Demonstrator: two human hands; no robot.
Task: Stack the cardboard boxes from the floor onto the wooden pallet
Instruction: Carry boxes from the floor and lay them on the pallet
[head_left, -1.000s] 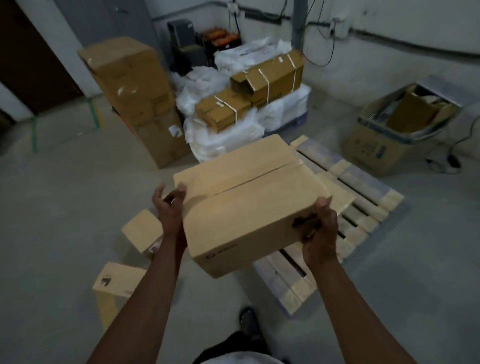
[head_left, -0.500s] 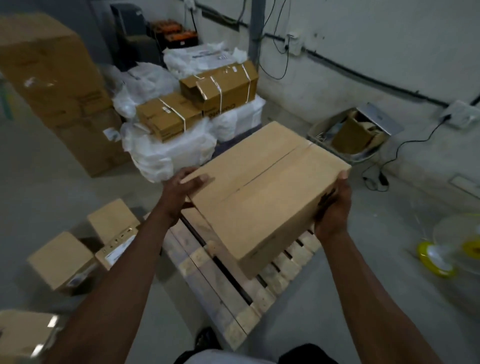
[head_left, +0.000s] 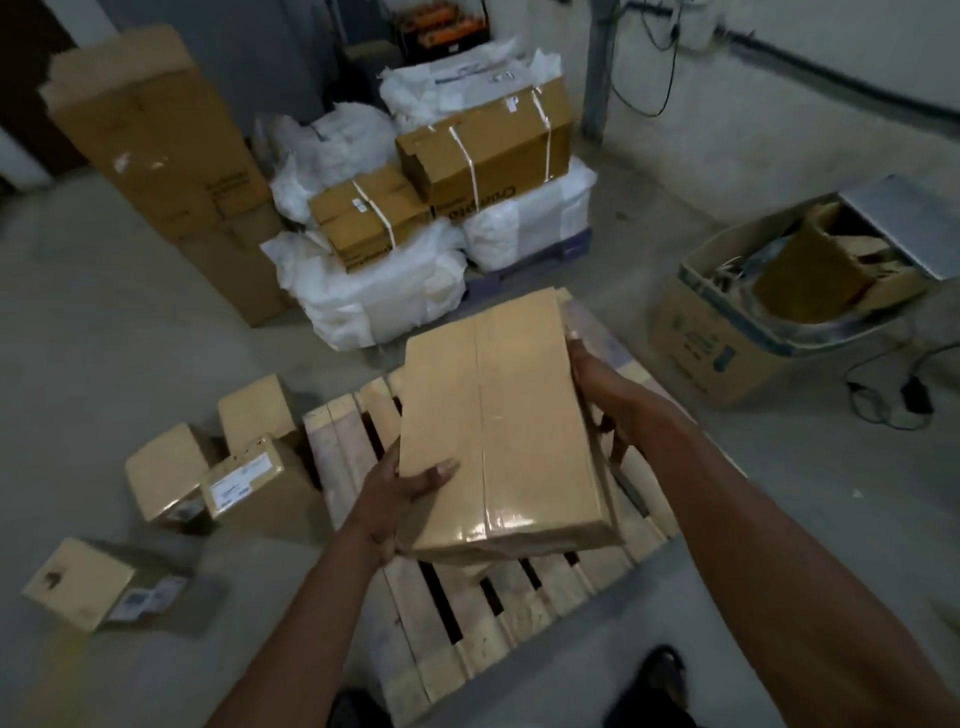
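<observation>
I have a sealed cardboard box (head_left: 498, 421) held over the wooden pallet (head_left: 457, 618), not yet set down as far as I can judge. My left hand (head_left: 402, 499) grips the near left corner, thumb curled over the top face and fingers underneath. My right hand (head_left: 597, 384) holds the far right edge, fingers wrapped down the side; how far they reach under is hidden by the box itself.

The box reads as stiff, its panels flat and its edges crisp, so it should take a firm squeeze without buckling. Two hands on opposite corners suggest moderate weight rather than something feather-light, though that is my guess. The clear tape (head_left: 488, 514) along the centre seam is glossy and would be slick, so I would keep my hold on bare cardboard at the corners and bottom edges, never on the tape.

The pallet slats have gaps between them, so the box should sit across several slats. Four small boxes (head_left: 244, 483) wait on the floor (head_left: 130, 364) just left of the pallet.
</observation>
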